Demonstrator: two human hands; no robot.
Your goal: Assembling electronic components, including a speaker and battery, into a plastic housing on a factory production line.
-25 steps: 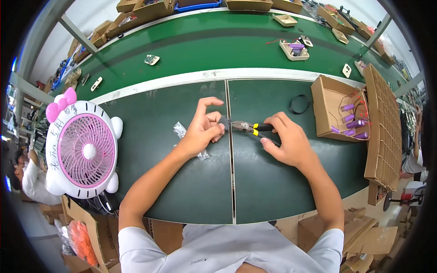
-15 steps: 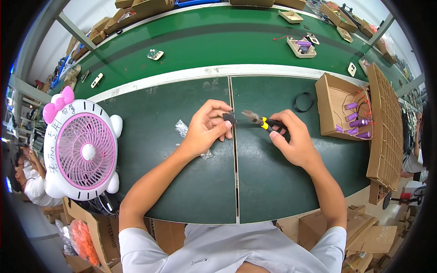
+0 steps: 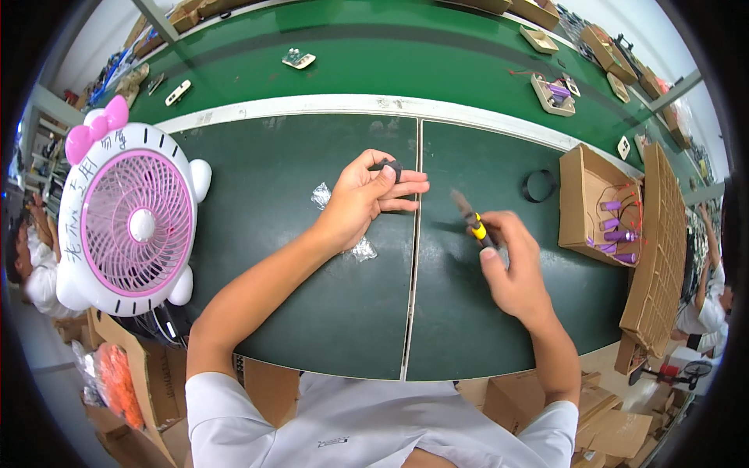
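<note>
Between the thumb and index finger of my left hand (image 3: pixel 357 199) is a small black piece (image 3: pixel 395 167), partly covered by the fingertips; its kind cannot be made out. The other fingers of that hand stretch out to the right. My right hand (image 3: pixel 515 265) is closed round the black and yellow handles of a pair of pliers (image 3: pixel 478 229). Their metal jaws point up and left, blurred, apart from the black piece. Crumpled clear plastic scraps (image 3: pixel 321 195) lie on the dark green table (image 3: pixel 328 312) beside and under my left wrist.
A black ring-shaped band (image 3: pixel 539 186) lies right of the pliers. Farther right stands a cardboard box (image 3: pixel 572 195) with purple cylindrical cells and wires, beside a cardboard divider grid (image 3: pixel 655 257). A white and pink fan (image 3: pixel 140 226) stands at left. Beyond a white ledge, a green surface (image 3: pixel 374 62) holds housings.
The pliers have moved away from the black piece, down and right, and their handles look closer together. My left hand has turned, its lower fingers straightening. The whole view has shifted slightly.
</note>
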